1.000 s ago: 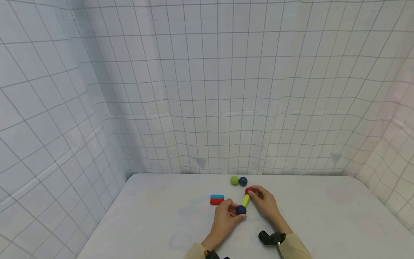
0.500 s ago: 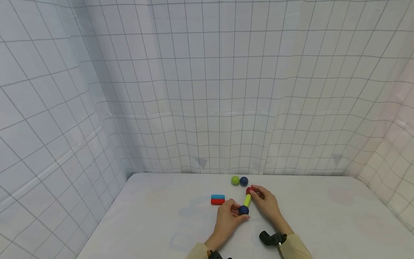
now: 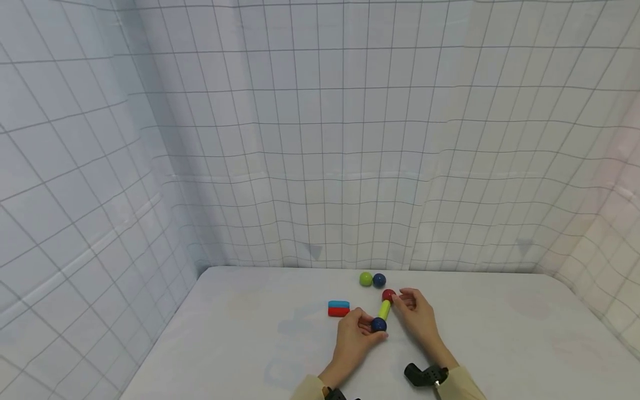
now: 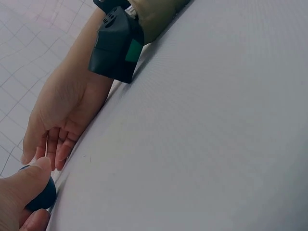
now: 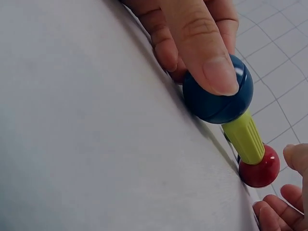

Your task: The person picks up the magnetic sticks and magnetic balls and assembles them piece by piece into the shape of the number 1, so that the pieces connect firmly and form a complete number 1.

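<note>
A yellow-green ribbed stick (image 5: pixel 244 138) joins a dark blue ball (image 5: pixel 219 94) at its near end to a red ball (image 5: pixel 260 167) at its far end. My left hand (image 3: pixel 352 340) pinches the blue ball between thumb and fingers, low over the white table. In the right wrist view the left thumb lies across that ball. Beside the red ball is my right hand (image 3: pixel 419 318), its fingers loosely bent and holding nothing. A gap shows between its thumb and the ball in the right wrist view. The left wrist view shows only part of the blue ball, behind the left thumb.
A green ball (image 3: pixel 366 279) and another dark blue ball (image 3: pixel 379 280) sit side by side near the back edge of the table (image 3: pixel 240 333). Left of my hands lie a blue stick (image 3: pixel 339 304) and a red stick (image 3: pixel 339 312) together. A grid-patterned curtain (image 3: pixel 320 166) rises behind.
My right hand has let go of the red ball and moved slightly right. My left hand still holds the blue ball, and the joined piece has shifted a little right in view.
</note>
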The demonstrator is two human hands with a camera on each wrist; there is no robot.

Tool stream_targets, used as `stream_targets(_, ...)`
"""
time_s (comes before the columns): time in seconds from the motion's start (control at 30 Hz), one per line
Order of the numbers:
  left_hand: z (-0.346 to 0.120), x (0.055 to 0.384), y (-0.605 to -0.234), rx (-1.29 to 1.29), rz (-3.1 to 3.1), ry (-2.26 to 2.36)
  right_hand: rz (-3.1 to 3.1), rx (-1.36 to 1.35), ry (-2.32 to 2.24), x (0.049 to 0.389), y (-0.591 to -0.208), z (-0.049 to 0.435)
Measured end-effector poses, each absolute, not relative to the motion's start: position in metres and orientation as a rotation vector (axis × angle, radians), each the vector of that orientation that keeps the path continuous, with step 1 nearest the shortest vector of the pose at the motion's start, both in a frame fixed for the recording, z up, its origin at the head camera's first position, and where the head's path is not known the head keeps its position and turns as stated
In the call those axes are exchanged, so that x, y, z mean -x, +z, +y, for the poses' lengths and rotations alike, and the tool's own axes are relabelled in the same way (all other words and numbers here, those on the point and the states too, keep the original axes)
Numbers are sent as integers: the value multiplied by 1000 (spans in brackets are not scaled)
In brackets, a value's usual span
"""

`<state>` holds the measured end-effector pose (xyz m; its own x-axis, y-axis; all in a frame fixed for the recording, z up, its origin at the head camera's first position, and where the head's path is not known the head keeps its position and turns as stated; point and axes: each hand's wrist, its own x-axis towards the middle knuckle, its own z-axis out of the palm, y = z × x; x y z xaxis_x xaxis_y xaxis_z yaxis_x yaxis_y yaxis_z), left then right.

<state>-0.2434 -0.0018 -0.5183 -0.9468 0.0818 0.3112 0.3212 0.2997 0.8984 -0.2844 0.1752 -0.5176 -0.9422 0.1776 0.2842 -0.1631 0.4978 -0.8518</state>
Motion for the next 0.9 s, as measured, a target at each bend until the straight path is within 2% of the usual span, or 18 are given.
stream_targets(0.43, -1, 242, -520, 369, -2347, -1684, -2545, 182, 1662, 261, -510, 180)
stream_targets(0.9, -2, 243, -517, 360, -2359, -1676, -2737, 25, 1598, 251, -498, 176)
